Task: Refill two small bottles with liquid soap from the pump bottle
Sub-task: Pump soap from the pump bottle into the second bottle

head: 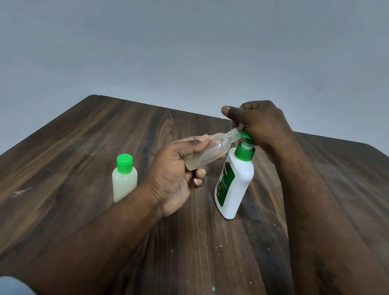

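Note:
A white pump bottle (235,182) with a green label and green pump head stands upright on the wooden table (67,170). My right hand (260,122) rests on top of the pump head, fingers curled over it. My left hand (174,169) grips a small clear uncapped bottle (212,149), tilted with its open neck at the pump's green nozzle. A little pale liquid lies in that bottle's lower end. A second small bottle (124,178), full of whitish soap and closed with a green cap, stands upright to the left.
The dark wood table ends at a far edge (159,107) in front of a plain grey wall. Small crumbs and a pale scuff (20,192) mark the tabletop. Light blue sleeves show at the bottom corners.

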